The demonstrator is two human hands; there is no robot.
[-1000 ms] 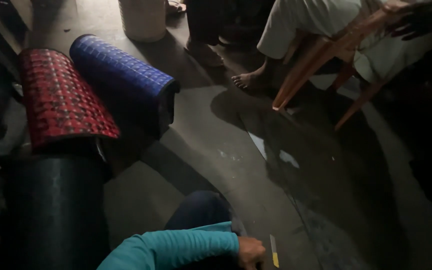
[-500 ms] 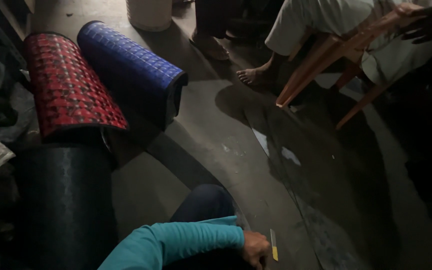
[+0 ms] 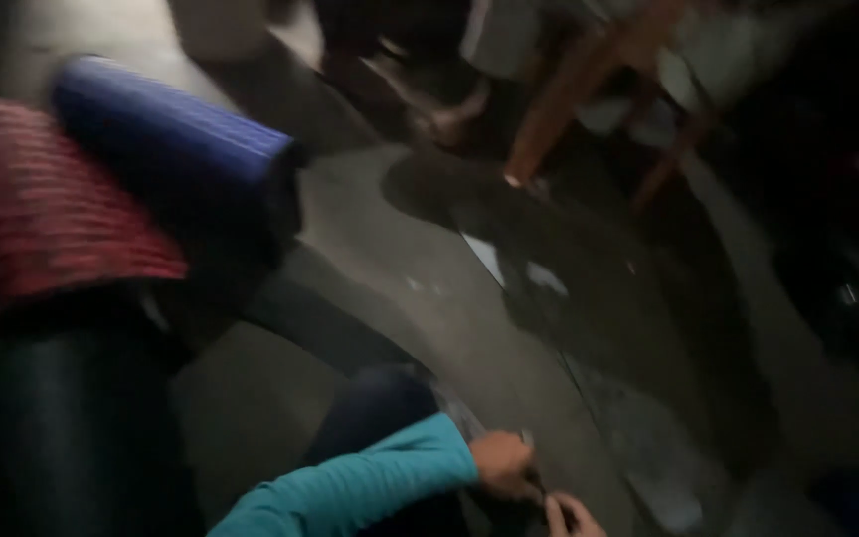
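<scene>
Teal sleeve first: it runs in from the bottom edge and ends in the left hand (image 3: 502, 462), which sits at about six o'clock in the view, low over the grey concrete floor (image 3: 400, 259). Its fingers are curled in, closed around something small and thin, though the blur is too heavy to say what that thing is. Just beside it, at five o'clock and nearly off the bottom edge, the right hand (image 3: 571, 514) shows only as a few bent fingers, touching or almost touching the same small dark object (image 3: 534, 487) between the two hands; whether it truly grips I cannot tell. A dark trouser knee (image 3: 375, 413) rises just left of the hands. Off at ten o'clock lies a blue rolled mat (image 3: 166, 139) on its side, with a red patterned rolled mat (image 3: 47, 204) next to it at nine o'clock, and a dark roll (image 3: 62, 418) below that at eight o'clock. A wide dark sheet (image 3: 608, 298) spreads over the floor from the centre towards four o'clock. At one o'clock stand the orange-brown legs of a chair (image 3: 589, 89), with another person's bare foot (image 3: 459, 114) near them
</scene>
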